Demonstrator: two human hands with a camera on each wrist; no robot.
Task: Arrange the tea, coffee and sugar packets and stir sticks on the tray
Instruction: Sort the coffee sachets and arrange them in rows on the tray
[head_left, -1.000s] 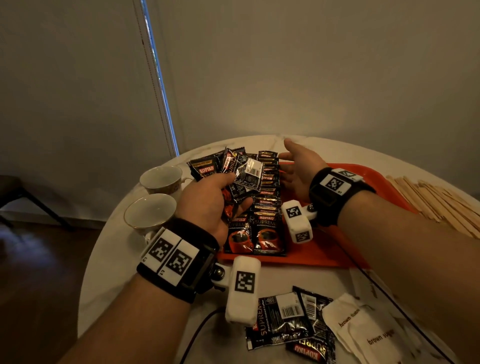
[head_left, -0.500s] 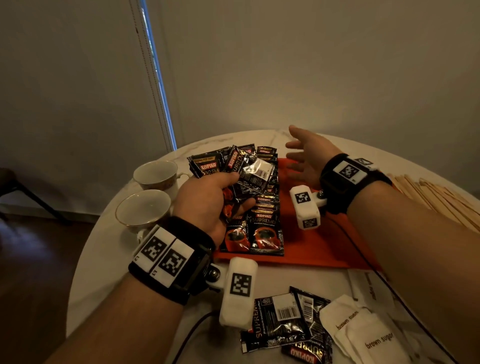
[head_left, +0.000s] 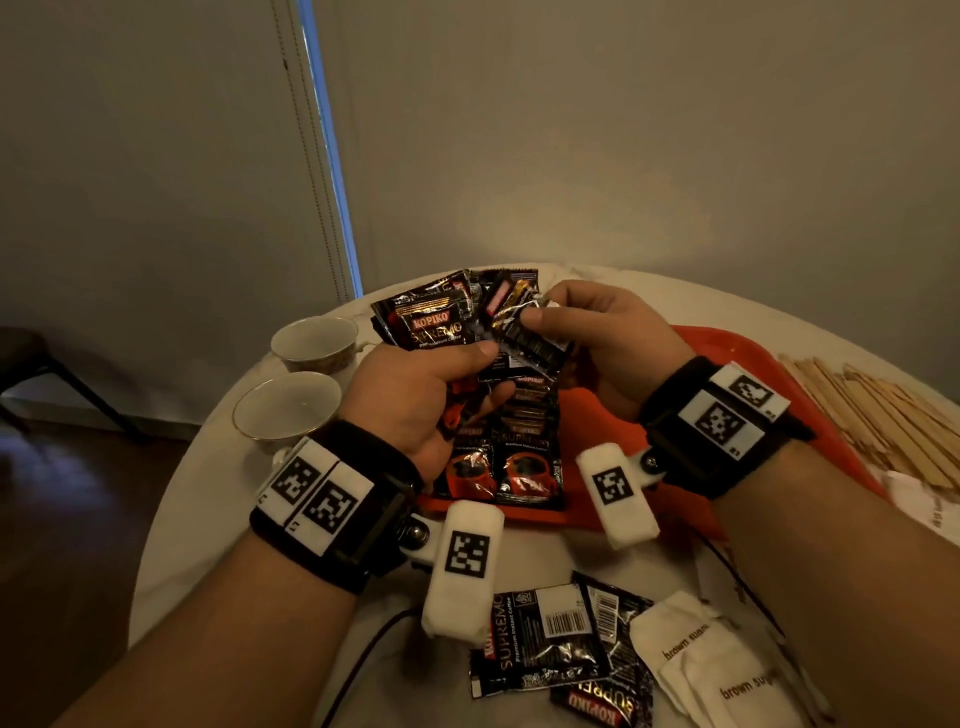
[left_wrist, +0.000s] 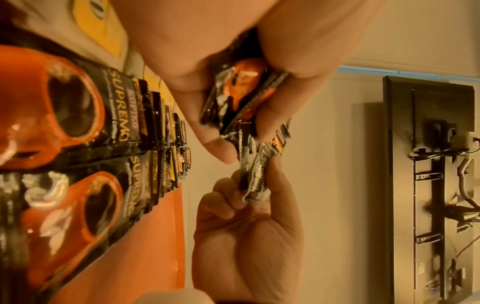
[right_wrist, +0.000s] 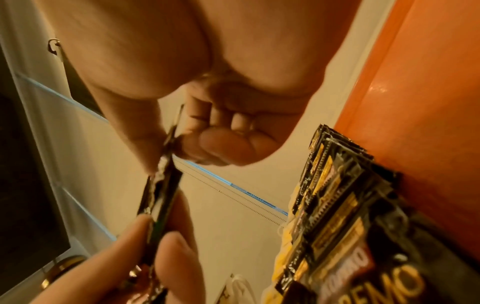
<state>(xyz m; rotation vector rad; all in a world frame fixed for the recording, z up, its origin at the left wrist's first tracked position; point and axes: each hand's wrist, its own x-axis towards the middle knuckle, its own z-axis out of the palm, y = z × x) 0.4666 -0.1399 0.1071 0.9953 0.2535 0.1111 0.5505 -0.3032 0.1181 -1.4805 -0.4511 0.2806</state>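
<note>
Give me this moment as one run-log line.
left hand: holds fanned coffee packets | right hand: pinches one packet from fan | tray: two packet rows laid | stir sticks: off tray

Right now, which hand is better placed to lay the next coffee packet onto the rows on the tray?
Right. The right hand already pinches one packet at the edge of the fan and sits above the orange tray. The left hand grips the whole fan of packets, so it is occupied.

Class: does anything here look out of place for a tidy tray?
Yes. Coffee packets and brown sugar sachets lie loose on the table, off the tray; the stir sticks also sit beside it.
</note>
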